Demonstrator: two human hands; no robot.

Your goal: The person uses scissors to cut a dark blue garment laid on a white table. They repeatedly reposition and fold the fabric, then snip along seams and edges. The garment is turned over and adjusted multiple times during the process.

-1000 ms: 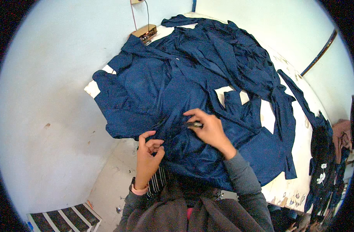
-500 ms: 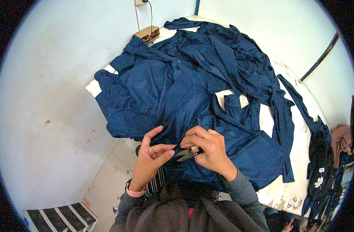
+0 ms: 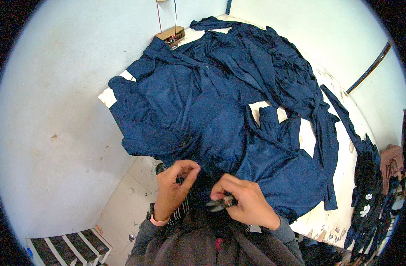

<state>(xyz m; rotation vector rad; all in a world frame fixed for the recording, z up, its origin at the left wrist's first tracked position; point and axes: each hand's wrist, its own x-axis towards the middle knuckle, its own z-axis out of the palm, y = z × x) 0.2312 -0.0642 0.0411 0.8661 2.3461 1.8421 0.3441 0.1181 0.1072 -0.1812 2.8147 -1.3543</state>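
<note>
Both hands (image 3: 211, 197) drawn closer to body, pulling navy fabric (image 3: 220, 133) edge along.

Single head view, fisheye, looking steeply down, close over table (image 3: 320, 213).

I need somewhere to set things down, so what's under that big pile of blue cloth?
A white table shows through gaps in the blue cloth and along its right edge. The rest of the tabletop is covered.

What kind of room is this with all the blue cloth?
Probably a small sewing or garment workroom: a heap of dark navy blue fabric garments covers a worn white worktable, and the right hand holds small metal thread snips.
</note>
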